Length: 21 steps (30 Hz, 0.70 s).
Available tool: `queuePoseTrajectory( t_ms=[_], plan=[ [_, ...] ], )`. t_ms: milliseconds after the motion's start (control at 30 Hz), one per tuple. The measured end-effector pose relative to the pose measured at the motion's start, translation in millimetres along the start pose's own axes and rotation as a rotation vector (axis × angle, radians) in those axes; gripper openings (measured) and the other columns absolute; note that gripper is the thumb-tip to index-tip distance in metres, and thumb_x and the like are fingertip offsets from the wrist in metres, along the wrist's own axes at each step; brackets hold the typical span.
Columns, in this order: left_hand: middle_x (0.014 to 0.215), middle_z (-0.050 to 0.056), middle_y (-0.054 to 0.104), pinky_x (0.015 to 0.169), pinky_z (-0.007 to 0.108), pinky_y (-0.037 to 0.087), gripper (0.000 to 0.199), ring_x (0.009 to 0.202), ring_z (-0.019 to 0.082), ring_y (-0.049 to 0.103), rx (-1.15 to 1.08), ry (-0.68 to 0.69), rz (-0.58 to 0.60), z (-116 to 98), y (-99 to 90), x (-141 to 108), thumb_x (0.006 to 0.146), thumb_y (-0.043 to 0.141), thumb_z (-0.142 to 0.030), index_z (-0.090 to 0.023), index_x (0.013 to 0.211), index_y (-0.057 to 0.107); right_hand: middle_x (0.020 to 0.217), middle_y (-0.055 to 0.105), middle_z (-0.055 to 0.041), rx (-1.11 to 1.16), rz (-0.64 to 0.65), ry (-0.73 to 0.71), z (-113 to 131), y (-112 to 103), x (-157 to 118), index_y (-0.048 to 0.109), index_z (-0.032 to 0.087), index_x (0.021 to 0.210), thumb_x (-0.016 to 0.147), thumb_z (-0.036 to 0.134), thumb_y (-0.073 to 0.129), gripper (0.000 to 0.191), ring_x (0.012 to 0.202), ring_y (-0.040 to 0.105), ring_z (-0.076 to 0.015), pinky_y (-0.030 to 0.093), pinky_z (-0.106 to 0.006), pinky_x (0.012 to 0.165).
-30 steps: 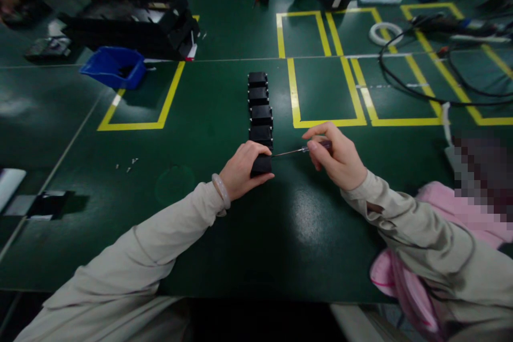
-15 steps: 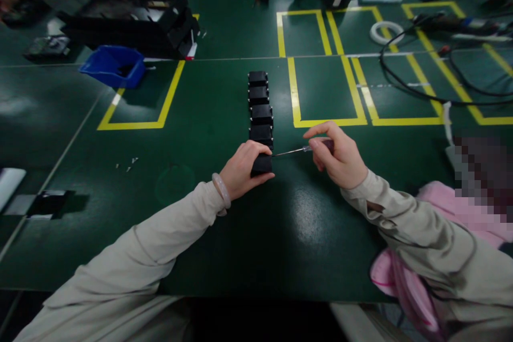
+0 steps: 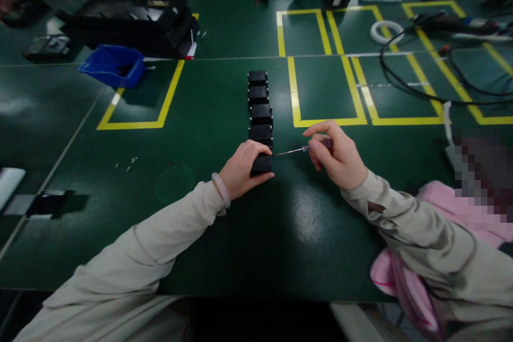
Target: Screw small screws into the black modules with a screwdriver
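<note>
Black block [image 3: 261, 164] just below frame center, slim screwdriver [image 3: 305, 148] with dark handle to its right, nearly level, tip at block's side.

Looks like an assembly workshop, to judge by the green workbench [image 3: 224, 256] marked out in yellow tape [image 3: 329, 123], blue plastic parts bin [image 3: 114, 59], black cable [image 3: 420, 92] and hand-held screwdriver [image 3: 327, 144].

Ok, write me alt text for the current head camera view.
The right hand holds a screwdriver to the right side of a black block that the left hand grips on a green table. Four similar blocks line up beyond it; some small metal pieces lie to the left and a blue bin sits farther back.
</note>
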<state>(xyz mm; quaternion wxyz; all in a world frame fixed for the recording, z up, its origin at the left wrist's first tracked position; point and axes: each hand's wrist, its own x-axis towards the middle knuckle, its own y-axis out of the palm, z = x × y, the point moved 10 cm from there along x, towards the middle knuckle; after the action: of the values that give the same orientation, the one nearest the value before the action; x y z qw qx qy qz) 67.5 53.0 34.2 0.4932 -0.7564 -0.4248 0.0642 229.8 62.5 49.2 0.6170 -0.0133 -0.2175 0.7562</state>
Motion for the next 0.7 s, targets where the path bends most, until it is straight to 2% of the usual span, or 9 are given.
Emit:
queuePoseTrajectory(
  t_ms=[167,367,567,700],
  plan=[
    [0.111,0.009,0.060,0.092,0.039,0.048,0.038,0.104,0.023,0.057,-0.005,-0.004,-0.003,0.5,-0.8,-0.1,0.084,0.072,-0.030,-0.017,0.112,0.050,0.048,0.042,0.0092,-0.039,0.017,0.030,-2.9,1.4,-0.1,0.054,0.021,0.093,0.098,0.035,0.049,0.016,0.036,0.044,-0.0070,0.033,-0.022,0.038],
    [0.112,0.009,0.060,0.092,0.041,0.048,0.037,0.105,0.024,0.057,0.000,-0.022,0.020,1.8,1.0,-0.2,0.085,0.070,-0.032,-0.017,0.112,0.050,0.060,0.049,0.0073,0.011,0.010,-0.002,-0.5,1.3,0.1,0.051,0.023,0.105,0.097,0.030,0.050,0.011,0.042,0.048,-0.0073,0.038,-0.023,0.042],
    [0.112,0.009,0.060,0.093,0.040,0.048,0.037,0.105,0.023,0.057,-0.001,-0.019,0.011,0.9,0.3,-0.4,0.085,0.070,-0.031,-0.017,0.112,0.050,0.052,0.044,0.0088,-0.053,0.018,-0.012,1.8,1.8,-0.7,0.054,0.020,0.092,0.097,0.035,0.050,0.016,0.037,0.043,-0.0058,0.032,-0.023,0.039],
    [0.112,0.009,0.060,0.092,0.039,0.048,0.037,0.105,0.023,0.057,0.000,-0.019,0.012,0.5,0.1,-0.1,0.085,0.071,-0.030,-0.017,0.112,0.050,0.059,0.048,0.0075,-0.017,0.010,-0.010,0.0,1.1,-1.3,0.052,0.021,0.104,0.098,0.032,0.050,0.012,0.040,0.045,-0.0062,0.036,-0.023,0.041]
  ],
)
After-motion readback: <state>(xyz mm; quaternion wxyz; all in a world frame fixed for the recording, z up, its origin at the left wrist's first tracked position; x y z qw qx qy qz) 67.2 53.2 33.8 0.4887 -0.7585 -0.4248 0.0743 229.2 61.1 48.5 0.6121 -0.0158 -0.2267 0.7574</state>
